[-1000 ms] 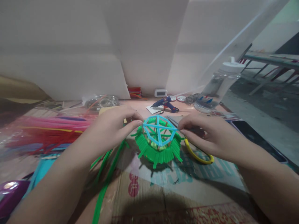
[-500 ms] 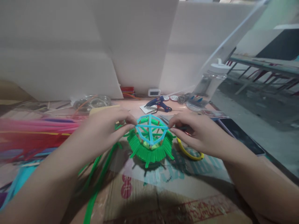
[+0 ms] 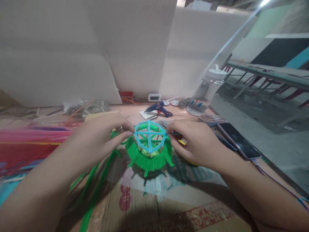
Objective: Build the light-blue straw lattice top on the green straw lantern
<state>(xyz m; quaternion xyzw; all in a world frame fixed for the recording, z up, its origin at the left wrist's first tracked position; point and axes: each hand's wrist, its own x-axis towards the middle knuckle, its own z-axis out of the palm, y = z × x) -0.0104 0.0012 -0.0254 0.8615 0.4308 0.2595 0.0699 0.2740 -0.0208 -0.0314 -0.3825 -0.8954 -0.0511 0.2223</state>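
Observation:
A light-blue pipe-cleaner frame (image 3: pixel 149 141), many-sided with a cross inside, sits on top of a green fringed pipe-cleaner piece (image 3: pixel 148 164) above the cardboard. My left hand (image 3: pixel 109 132) pinches the frame's left corner, at one end of the crossbar, between thumb and fingertips. At the opposite corner, the thumb and forefinger of my right hand (image 3: pixel 193 138) are closed on the same frame. Short brown posts show between the blue top and the green part. Most of a yellow ring (image 3: pixel 193 162) is hidden behind my right hand.
A blue glue gun (image 3: pixel 158 108) lies behind the work on a white pad. At back right stands a clear water bottle (image 3: pixel 205 91), with a phone (image 3: pixel 238 140) nearer the table's right edge. Loose green pipe cleaners (image 3: pixel 96 183) and pink and red bundles (image 3: pixel 31 145) lie left.
The view has swung slightly right, so everything sits further left in the picture. Both hands keep their pinch on the blue frame. My right hand now covers more of the yellow ring.

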